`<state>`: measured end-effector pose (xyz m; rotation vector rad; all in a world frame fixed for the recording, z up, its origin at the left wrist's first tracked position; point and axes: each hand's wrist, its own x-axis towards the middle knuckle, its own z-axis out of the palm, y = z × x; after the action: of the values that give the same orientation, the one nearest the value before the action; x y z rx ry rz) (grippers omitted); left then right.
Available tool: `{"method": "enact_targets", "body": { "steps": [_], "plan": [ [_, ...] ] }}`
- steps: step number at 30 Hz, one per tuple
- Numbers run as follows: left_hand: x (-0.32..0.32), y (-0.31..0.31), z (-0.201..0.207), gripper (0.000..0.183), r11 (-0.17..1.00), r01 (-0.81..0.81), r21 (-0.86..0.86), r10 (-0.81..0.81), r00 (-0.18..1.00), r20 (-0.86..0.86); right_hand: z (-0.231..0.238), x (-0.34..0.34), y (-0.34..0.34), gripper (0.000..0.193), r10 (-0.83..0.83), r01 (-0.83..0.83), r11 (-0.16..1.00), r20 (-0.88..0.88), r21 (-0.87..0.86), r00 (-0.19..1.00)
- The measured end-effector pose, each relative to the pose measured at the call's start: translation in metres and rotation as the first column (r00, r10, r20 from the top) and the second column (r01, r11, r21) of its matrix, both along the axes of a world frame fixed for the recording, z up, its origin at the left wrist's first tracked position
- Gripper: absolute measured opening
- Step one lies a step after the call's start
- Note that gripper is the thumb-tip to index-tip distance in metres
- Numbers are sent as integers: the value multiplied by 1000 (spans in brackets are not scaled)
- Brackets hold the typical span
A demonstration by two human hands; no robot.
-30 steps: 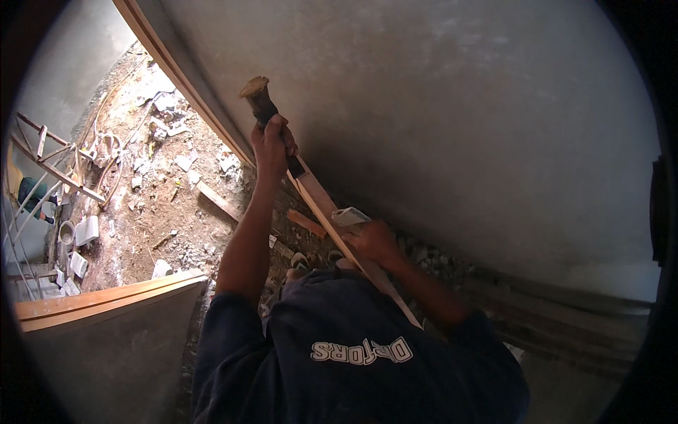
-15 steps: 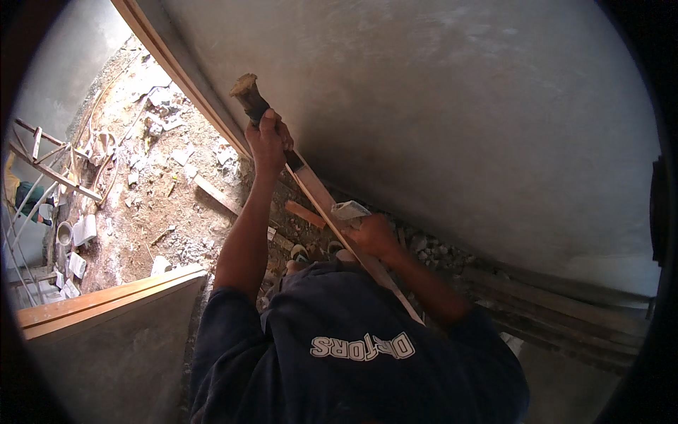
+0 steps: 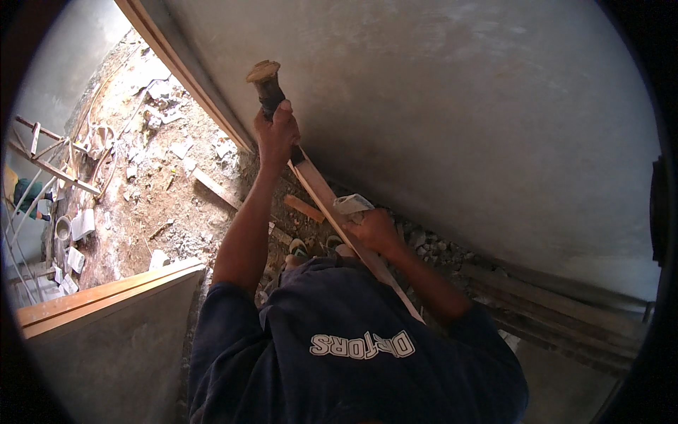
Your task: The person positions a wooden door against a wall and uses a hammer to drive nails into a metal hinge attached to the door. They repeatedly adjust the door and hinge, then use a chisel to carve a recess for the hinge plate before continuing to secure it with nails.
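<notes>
My left hand [image 3: 279,138] is closed around a chisel [image 3: 267,86] with a splayed wooden butt and dark binding, held slanting upward. Its dark lower end meets the upper end of a long wooden board [image 3: 318,185]. That board runs diagonally down toward my body, its lower part lying across my front. Beside the board's middle, my right hand [image 3: 374,230] is closed on a pale whitish block-like piece [image 3: 352,205], whose kind I cannot make out. The fingers of my right hand are partly hidden.
A grey plastered wall [image 3: 459,106] rises close on the right. An orange wood offcut [image 3: 304,208] and rubble [image 3: 427,247] lie below. Stacked planks [image 3: 558,304] are at lower right. A low wall with a wooden cap [image 3: 106,293] stands left; beyond it are scaffolding [image 3: 53,162] and another person [image 3: 32,194].
My left hand and the chisel have shifted slightly up and to the right, and the chisel stands a little more upright. My right hand has barely moved.
</notes>
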<state>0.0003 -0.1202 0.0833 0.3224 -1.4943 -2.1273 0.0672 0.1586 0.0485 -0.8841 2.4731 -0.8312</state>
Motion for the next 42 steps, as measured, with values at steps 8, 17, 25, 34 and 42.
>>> {"method": "enact_targets", "body": {
  "steps": [8,17,25,34,42],
  "plan": [
    [-1,0,-2,41,985,-105,140,110,994,-22,8,-3,-1,42,-37,35,999,104,21,994],
    [-1,6,-1,39,996,-89,-24,87,995,-51,10,-4,2,46,7,-2,999,99,-49,995],
    [1,11,-2,41,996,-83,-20,80,991,-109,3,-5,3,43,-38,38,999,105,0,994],
    [9,14,-18,38,961,-168,-220,165,986,-34,9,-8,-2,44,-86,70,993,182,92,980],
    [8,29,-15,33,944,-199,-263,188,980,-68,32,-55,-1,43,-91,110,990,192,-90,977]
  ]
}}
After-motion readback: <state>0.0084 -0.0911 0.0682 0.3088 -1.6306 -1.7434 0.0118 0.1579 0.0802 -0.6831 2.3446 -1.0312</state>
